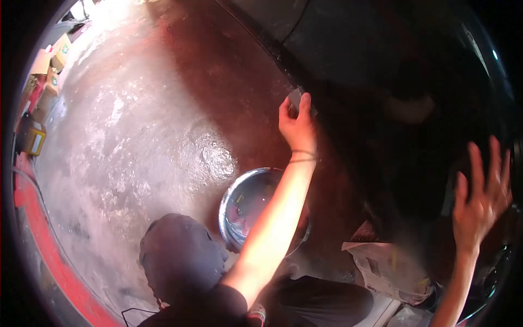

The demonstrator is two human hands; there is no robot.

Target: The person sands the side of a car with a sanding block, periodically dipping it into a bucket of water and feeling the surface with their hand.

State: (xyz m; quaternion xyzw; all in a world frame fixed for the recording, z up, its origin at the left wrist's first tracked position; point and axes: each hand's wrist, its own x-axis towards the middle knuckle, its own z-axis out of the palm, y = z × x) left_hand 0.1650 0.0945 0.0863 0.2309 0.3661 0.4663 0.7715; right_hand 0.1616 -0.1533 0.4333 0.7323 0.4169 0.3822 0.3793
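Note:
My left hand [298,122] reaches forward, thumb and fingers closed on a small grey flat pad [295,99]. The pad is right at the lower edge of a dark, glossy panel [348,71]. Below my left forearm stands a round metal-rimmed basin [227,204], with liquid and small things inside, partly hidden by the arm. Out to the right, my right hand [482,199] has its fingers spread and holds nothing. It overlaps the dark surface on that side.
Wet, shiny floor [120,147] spreads to the left. Cardboard boxes [54,60] and a yellow container [35,139] line the far left, above a red strip [49,240]. A printed bag or paper bundle [387,267] lies at the lower right, beside my dark-clothed knee [332,300].

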